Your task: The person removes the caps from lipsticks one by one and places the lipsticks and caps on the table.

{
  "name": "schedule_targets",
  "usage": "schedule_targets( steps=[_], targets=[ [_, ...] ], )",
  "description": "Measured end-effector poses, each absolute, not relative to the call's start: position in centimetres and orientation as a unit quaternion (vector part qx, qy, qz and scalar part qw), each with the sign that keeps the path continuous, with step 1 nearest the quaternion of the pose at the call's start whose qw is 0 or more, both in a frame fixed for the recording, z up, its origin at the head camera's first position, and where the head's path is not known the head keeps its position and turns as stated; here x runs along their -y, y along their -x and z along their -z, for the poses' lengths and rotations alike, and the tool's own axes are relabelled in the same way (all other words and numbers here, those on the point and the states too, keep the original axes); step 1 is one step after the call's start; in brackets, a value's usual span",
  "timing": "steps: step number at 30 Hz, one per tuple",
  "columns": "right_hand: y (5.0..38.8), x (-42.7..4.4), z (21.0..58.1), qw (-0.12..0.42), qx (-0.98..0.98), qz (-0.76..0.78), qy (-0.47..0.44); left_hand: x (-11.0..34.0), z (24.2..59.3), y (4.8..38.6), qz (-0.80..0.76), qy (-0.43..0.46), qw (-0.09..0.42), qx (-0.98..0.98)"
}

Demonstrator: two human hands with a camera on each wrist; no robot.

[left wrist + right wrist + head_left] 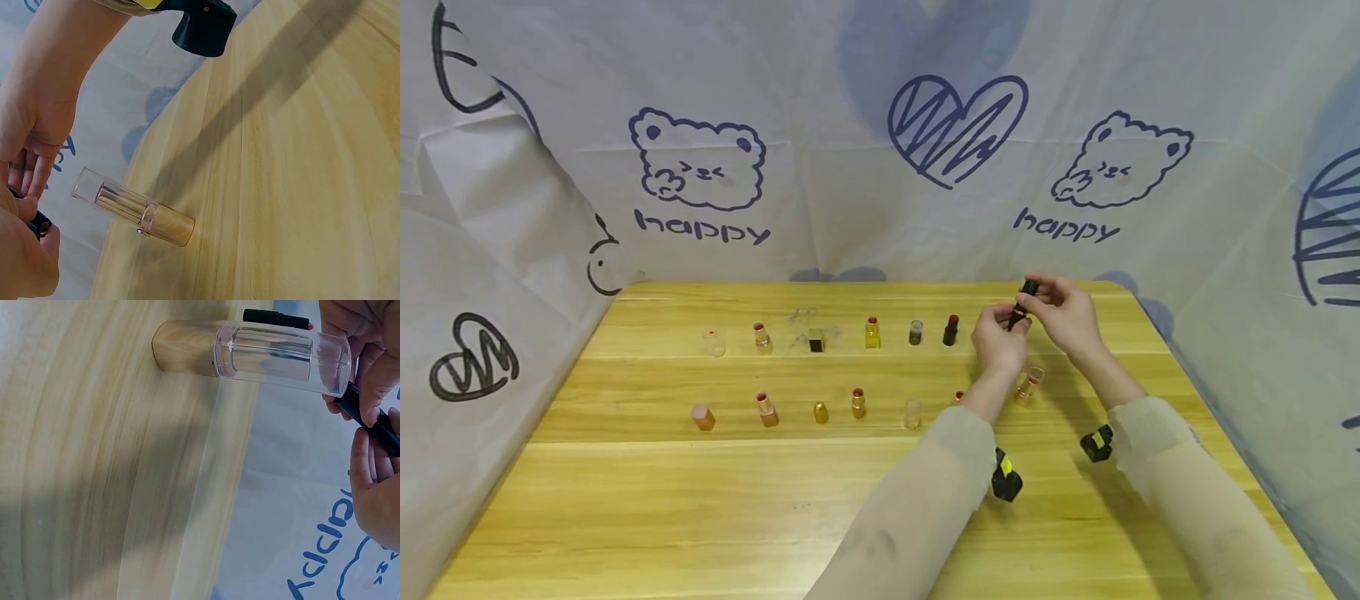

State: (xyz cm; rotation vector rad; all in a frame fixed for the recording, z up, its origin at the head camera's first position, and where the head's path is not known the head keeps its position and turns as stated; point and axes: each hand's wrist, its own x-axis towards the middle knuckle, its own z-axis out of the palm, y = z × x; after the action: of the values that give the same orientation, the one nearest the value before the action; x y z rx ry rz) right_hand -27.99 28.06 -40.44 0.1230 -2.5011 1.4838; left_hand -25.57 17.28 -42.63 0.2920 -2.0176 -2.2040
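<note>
Over the back right of the table, both hands hold a black lipstick tube (1029, 287) at a tilt. My left hand (1002, 343) pinches its lower end, while my right hand (1066, 315) grips the upper end between thumb and fingers. In the right wrist view the dark tube (350, 403) runs from one hand to the other, partly covered by fingers. Just below the hands stands a lipstick with a clear cover (1031, 382), touched by neither. To their left is an uncapped black lipstick (951, 331) with a red tip.
Lipsticks and caps stand in two rows on the wooden table (662, 517), among them a yellow lipstick (872, 333), a gold cap (821, 412) and a pink cap (703, 417). My left forearm partly hides a red-tipped lipstick (958, 397). A patterned cloth (820, 192) hangs behind.
</note>
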Motion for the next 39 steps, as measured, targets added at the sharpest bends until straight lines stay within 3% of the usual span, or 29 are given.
schedule_targets(
  steps=[18, 39],
  targets=[
    [28.1, -28.6, 40.7, 0.122, 0.875, -0.466, -0.050, -17.0, 42.8, 25.5, 0.736, -0.095, 0.024, 0.670],
    [28.0, -28.9, 39.7, 0.073, 0.873, -0.480, -0.057, -16.6, 41.9, 25.6, 0.712, -0.093, 0.006, 0.696]
  ],
)
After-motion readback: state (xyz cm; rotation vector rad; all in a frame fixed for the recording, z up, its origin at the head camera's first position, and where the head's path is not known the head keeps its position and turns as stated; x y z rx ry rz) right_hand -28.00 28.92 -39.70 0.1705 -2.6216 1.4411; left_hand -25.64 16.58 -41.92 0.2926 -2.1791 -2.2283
